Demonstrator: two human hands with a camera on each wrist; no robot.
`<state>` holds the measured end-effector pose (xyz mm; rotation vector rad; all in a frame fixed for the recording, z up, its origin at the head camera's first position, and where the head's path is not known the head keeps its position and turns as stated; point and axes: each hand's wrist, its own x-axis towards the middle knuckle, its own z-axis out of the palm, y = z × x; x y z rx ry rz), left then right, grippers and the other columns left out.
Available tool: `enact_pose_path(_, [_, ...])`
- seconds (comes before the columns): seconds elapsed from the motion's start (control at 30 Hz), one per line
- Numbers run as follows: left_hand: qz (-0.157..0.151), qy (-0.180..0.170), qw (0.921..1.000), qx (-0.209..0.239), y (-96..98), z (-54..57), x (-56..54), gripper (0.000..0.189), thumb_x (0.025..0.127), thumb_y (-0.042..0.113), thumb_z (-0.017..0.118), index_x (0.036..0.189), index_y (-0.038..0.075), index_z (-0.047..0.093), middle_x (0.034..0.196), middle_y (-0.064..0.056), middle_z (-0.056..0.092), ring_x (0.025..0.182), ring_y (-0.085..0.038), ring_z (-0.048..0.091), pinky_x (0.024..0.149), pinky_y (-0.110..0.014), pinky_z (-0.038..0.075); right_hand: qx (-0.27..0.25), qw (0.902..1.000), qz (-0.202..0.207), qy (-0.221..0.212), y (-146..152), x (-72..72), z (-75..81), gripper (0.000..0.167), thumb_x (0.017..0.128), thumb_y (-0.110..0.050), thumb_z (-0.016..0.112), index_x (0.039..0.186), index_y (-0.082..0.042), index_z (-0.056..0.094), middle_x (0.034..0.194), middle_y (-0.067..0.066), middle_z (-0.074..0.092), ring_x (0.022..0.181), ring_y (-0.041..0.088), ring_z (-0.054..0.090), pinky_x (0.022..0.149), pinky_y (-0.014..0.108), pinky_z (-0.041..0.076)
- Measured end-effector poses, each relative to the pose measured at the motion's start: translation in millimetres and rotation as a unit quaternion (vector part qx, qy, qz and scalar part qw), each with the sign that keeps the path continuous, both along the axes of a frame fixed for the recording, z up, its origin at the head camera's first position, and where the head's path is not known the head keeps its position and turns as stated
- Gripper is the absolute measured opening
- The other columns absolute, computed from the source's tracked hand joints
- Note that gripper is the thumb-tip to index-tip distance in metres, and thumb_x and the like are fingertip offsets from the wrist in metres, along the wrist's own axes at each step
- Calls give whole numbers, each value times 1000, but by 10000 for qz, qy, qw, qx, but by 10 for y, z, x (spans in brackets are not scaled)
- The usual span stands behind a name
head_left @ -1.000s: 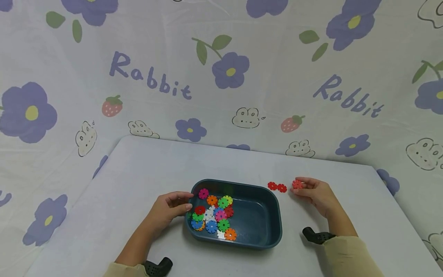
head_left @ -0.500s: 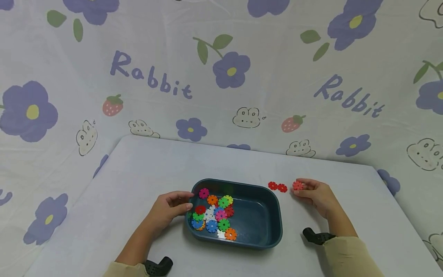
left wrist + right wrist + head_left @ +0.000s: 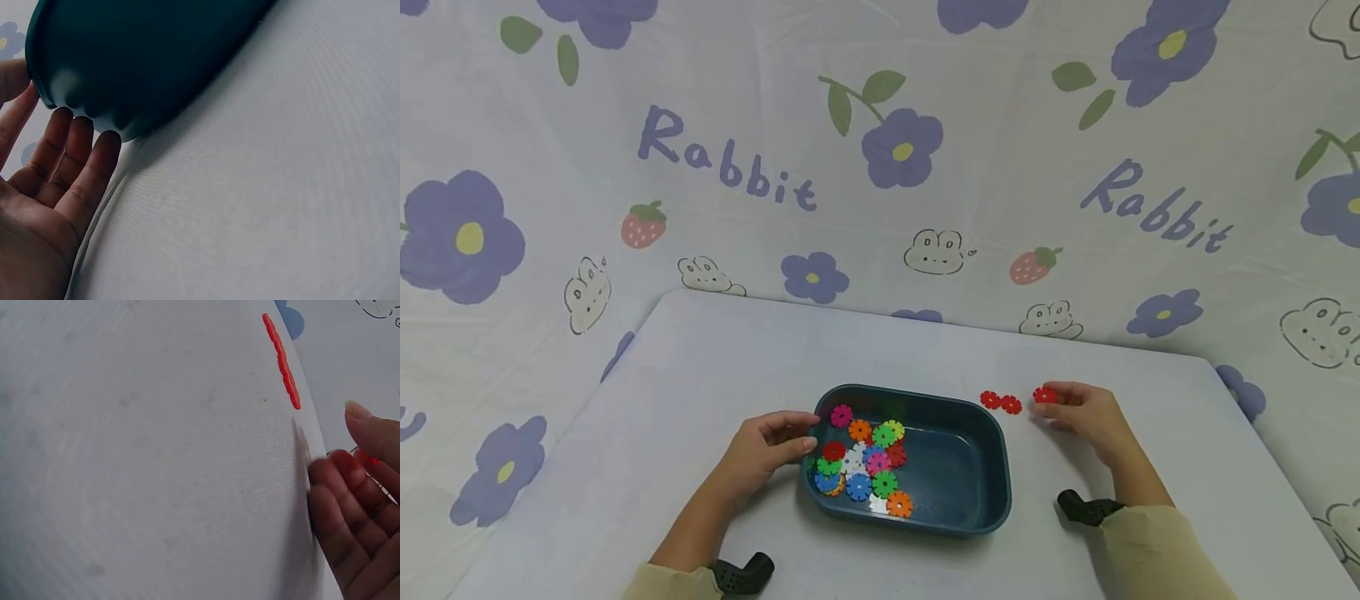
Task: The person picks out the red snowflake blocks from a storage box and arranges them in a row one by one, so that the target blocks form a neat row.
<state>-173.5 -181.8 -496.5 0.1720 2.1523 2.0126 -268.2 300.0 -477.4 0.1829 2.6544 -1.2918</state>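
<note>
One round red disc (image 3: 1042, 395), flat, brightly coloured, notched around its edge

One tray (image 3: 958, 475), two hands (image 3: 769, 450) (image 3: 1086, 418), three discs (image 3: 990, 400) (image 3: 1011, 405) (image 3: 1042, 395) outside

Dark teal rounded plastic tray (image 3: 958, 475), notched round plastic discs (image 3: 884, 483) in loads of colours: red, orange, yellow, green, blue, pink, white. White bench (image 3: 760, 354), white backdrop cloth (image 3: 865, 225) with purple flowers (image 3: 902, 148).
</note>
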Motion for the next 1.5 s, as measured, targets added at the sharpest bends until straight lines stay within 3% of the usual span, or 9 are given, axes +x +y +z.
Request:
enact_pose_path(0.13, [4,20,10000,-5,1,10,-8,46,87,26,76,125,2,64,124,-18,64,104,-21,63,84,-27,57,459,9989,22,128,-29,-18,32,68,87,-45,73,141,-9,53,138,21,54,122,36,51,98,47,51])
enact_pose_path(0.23, [24,8,10000,-30,4,19,-12,47,87,27,76,124,2,65,124,-18,64,104,-22,63,84,-26,57,659,9977,116,114,-38,-41,20,67,86,-46,73,140,-9,53,141,22,51,129,41,44,100,54,48])
enact_pose_path(0.47, [22,-23,10000,-49,11,26,-5,46,87,26,76,124,2,65,123,-18,64,104,-23,63,84,-26,57,1080,9935,346,41,-53,-60,-52,66,85,-43,75,140,-11,55,136,20,58,123,38,51,97,49,52])
enact_pose_path(0.73, [64,-21,10000,-69,9,29,-11,46,86,27,77,124,3,65,123,-18,64,104,-22,63,84,-26,57,1637,9827,750,432,-137,-58,5,57,86,-30,76,135,-6,59,139,25,54,127,44,48,101,57,46])
enact_pose_path(1.0, [65,-36,10000,-35,7,19,-3,46,86,26,76,124,2,65,123,-18,64,104,-22,63,84,-26,57,1813,9782,906,456,-139,-74,5,57,86,-30,76,134,-4,59,145,22,49,137,47,37,105,63,38])
enact_pose_path(1.5, [53,-23,10000,-10,5,9,-2,46,86,27,77,124,3,65,123,-18,64,105,-24,63,84,-26,57,1867,9768,923,495,-139,-82,-17,54,86,-30,75,130,-3,62,146,21,48,139,47,34,106,64,35])
